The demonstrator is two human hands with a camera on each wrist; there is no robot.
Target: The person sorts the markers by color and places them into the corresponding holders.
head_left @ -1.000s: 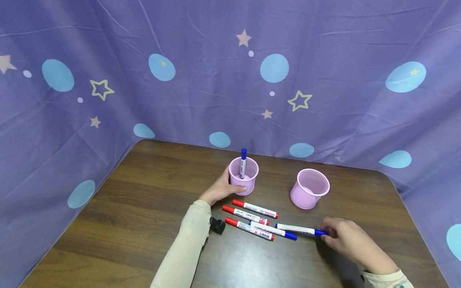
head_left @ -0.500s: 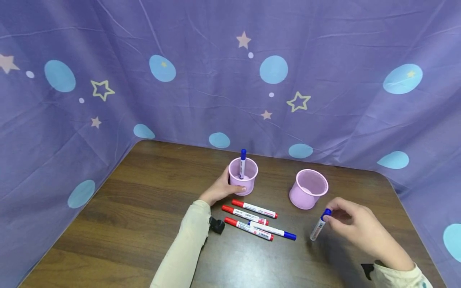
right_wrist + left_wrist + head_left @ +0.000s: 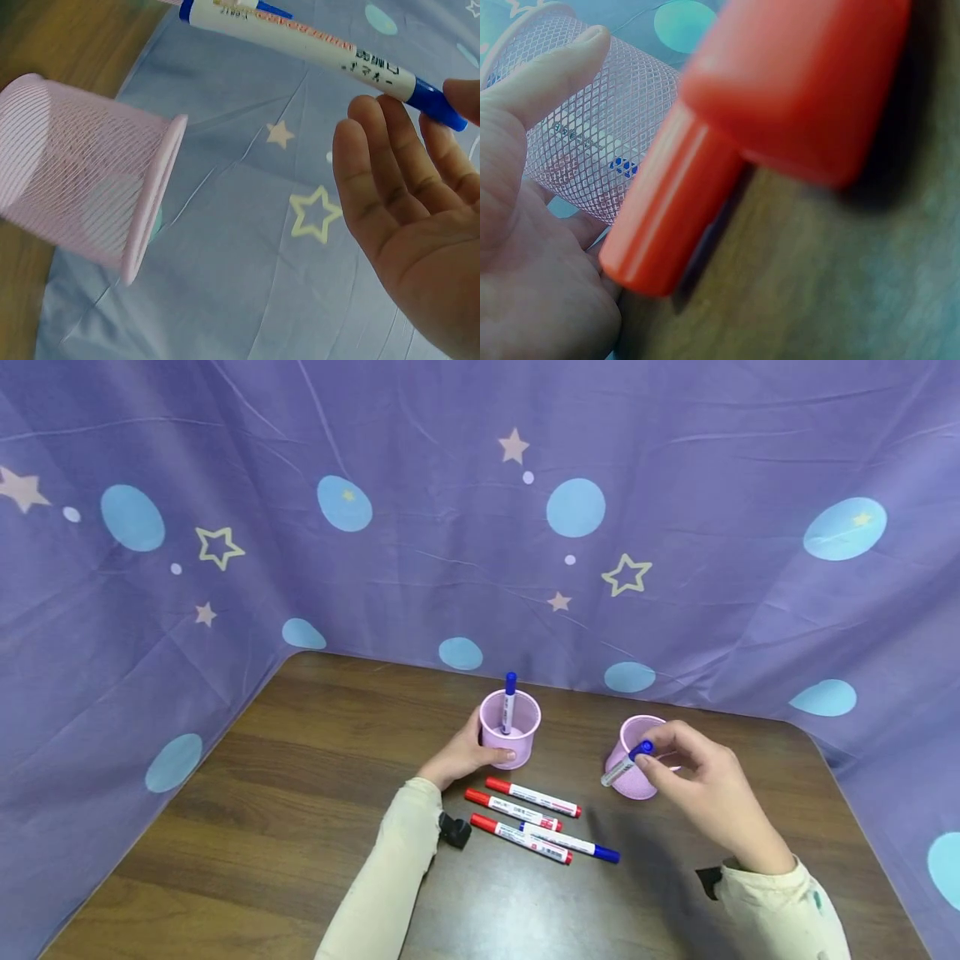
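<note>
My left hand grips a pink mesh pen cup from its left side, thumb across the front. Inside that cup a blue-capped marker stands upright. My right hand pinches another blue marker by its capped end, thumb against fingertips. In the head view this marker slants down to the left and overlaps a second pink mesh cup. In the right wrist view the second cup stands apart from the held marker.
Three red markers lie side by side on the wooden table, in front of the left cup. Their red caps loom close in the left wrist view. One blue marker lies among them. Purple patterned cloth hangs behind.
My right hand has picked a blue marker up off the table by its cap, and moved it up and left to the second cup. My left hand stays on its cup.
</note>
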